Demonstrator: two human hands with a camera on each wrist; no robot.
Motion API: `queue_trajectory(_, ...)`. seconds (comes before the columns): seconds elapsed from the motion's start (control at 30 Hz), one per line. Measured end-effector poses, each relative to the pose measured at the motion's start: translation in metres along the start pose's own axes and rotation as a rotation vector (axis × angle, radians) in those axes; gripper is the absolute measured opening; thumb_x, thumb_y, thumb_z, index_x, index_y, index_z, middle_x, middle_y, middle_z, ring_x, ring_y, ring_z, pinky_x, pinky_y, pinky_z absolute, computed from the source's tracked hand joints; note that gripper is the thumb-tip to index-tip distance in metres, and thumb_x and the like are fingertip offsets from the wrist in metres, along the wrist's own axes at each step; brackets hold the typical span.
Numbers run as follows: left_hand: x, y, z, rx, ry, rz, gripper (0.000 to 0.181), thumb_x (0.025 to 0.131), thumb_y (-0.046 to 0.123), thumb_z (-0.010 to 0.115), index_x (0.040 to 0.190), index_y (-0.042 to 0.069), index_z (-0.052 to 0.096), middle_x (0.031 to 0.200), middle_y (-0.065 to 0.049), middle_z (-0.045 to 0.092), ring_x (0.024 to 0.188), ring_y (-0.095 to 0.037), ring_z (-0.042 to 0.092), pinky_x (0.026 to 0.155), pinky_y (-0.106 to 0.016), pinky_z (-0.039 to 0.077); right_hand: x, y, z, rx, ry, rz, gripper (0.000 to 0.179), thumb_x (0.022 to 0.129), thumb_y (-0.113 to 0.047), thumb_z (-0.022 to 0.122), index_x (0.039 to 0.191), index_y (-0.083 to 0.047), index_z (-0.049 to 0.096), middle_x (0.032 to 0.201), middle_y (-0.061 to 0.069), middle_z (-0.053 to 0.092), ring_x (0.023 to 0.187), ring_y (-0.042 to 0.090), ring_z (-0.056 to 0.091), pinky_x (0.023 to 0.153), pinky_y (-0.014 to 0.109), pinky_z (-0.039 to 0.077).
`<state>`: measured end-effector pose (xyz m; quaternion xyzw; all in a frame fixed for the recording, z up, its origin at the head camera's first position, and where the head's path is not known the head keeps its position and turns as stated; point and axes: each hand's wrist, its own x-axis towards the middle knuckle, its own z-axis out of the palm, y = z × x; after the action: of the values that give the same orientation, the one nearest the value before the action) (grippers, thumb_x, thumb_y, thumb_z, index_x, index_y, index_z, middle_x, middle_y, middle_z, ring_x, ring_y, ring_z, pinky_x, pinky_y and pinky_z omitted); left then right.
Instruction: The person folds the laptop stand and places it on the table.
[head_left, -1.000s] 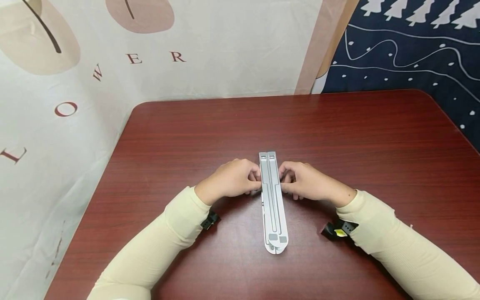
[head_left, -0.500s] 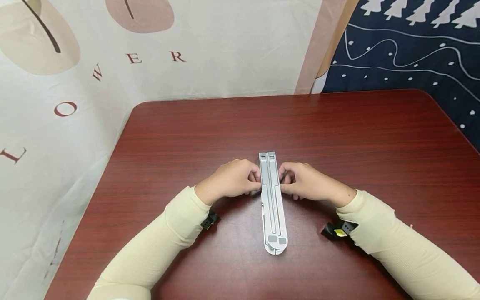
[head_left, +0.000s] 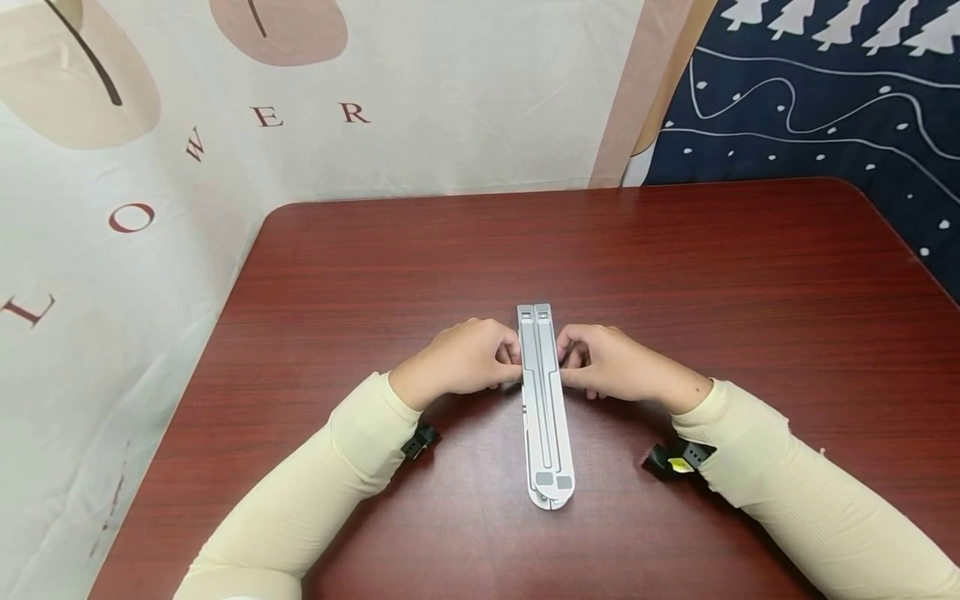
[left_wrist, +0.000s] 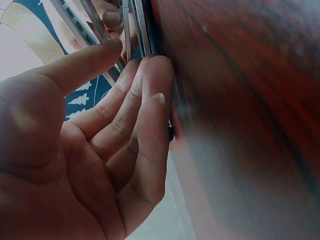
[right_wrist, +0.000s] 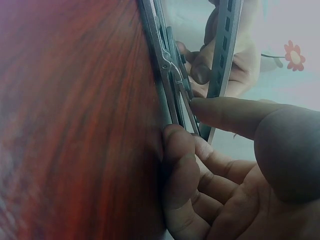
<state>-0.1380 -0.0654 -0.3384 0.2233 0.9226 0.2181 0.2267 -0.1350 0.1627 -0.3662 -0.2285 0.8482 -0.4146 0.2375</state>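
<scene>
A folded silver laptop stand (head_left: 547, 417) lies lengthwise in front of me, its two long rails side by side and its rounded end toward me. My left hand (head_left: 468, 357) pinches its left side with curled fingers and thumb. From the opposite side my right hand (head_left: 622, 362) pinches it the same way. In the right wrist view a slotted upper bar (right_wrist: 223, 50) stands apart from the thin lower bars (right_wrist: 162, 55), and the thumb touches a bar between them. The left wrist view shows fingertips (left_wrist: 157, 67) at the lower bars, low beside the tabletop.
The reddish-brown wooden table (head_left: 375, 267) extends around the stand. Behind it hang a pale cloth (head_left: 480, 100) with printed letters and a dark blue cloth (head_left: 810, 100) with white trees. Both wrists carry small black cameras, such as the right camera (head_left: 660, 462).
The stand's near end has shifted very slightly to the left. Both hands keep their place and their grip at its sides.
</scene>
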Motion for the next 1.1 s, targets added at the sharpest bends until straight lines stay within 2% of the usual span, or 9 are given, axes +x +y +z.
queue_trajectory(1.1, 0.0006, -0.0015, 0.0006, 0.004, -0.008, 0.015, 0.012, 0.086, 0.026, 0.072, 0.076, 0.025, 0.066, 0.063, 0.014, 0.068, 0.058, -0.003, 0.06, 0.061, -0.027, 0.045, -0.0002, -0.0005, 0.0003, -0.009, -0.009, -0.009, 0.014, 0.088, -0.008, 0.071, 0.095, -0.005, 0.059, 0.064, -0.001, 0.063, 0.046, 0.013, 0.058, 0.046, 0.026, 0.046)
